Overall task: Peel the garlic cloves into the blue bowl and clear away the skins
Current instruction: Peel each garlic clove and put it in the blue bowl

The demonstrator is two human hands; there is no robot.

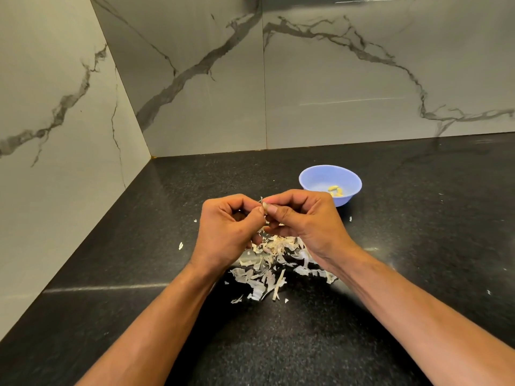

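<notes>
**A small clove pinched between two sets of fingertips**

Both hands meet above the heap of garlic skins [274, 263] on the black countertop [418, 246]. The left hand [231, 232] and right hand [303, 218] are curled narrow, thumbs and forefingers closed together on one garlic clove [264, 205], of which only a pale sliver shows between the thumbnails. A wisp of skin sticks up just above the fingertips.

Judging by its kind, the clove is light, firm and hard to crush, but smooth and likely slippery once bare; its skin is papery, brittle and tears into flakes. The best hold is probably across the clove's thick middle with one hand while the other nips the loose skin at a tip.

How the clove lies is mostly hidden. The little that shows suggests its long axis runs roughly up and down between the thumbs, one end toward the wisp, but I cannot tell for sure.

The blue bowl [330, 183] sits just beyond the right hand's knuckles, with a few yellowish peeled cloves [335, 190] at its bottom. Stray flakes lie scattered outside both wrists.
</notes>
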